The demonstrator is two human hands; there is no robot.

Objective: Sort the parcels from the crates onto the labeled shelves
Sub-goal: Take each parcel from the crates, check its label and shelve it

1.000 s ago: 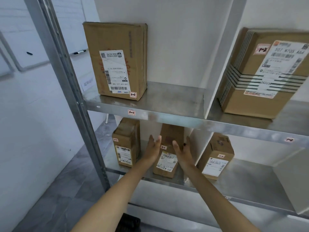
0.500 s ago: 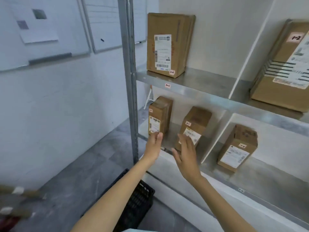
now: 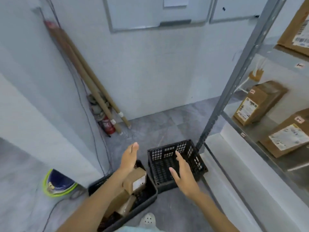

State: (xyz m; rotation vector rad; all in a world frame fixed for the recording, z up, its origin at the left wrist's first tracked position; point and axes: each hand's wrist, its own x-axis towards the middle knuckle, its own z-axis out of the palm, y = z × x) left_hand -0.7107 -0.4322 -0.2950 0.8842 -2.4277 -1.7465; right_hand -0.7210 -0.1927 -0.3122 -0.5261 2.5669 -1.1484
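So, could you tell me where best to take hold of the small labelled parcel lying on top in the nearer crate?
Probably from above: the small parcel lies tilted on top of the pile, and the walls of the crate shut off its sides. Span its brown faces either side of the white label.

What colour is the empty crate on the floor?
Black: the empty crate shows best in the head view.

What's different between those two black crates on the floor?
The near crate holds cardboard parcels; the far crate shows only its bare grid bottom. The near crate lies partly under the left hand; the far crate stands beside the shelf post. Both are black plastic and open-topped.
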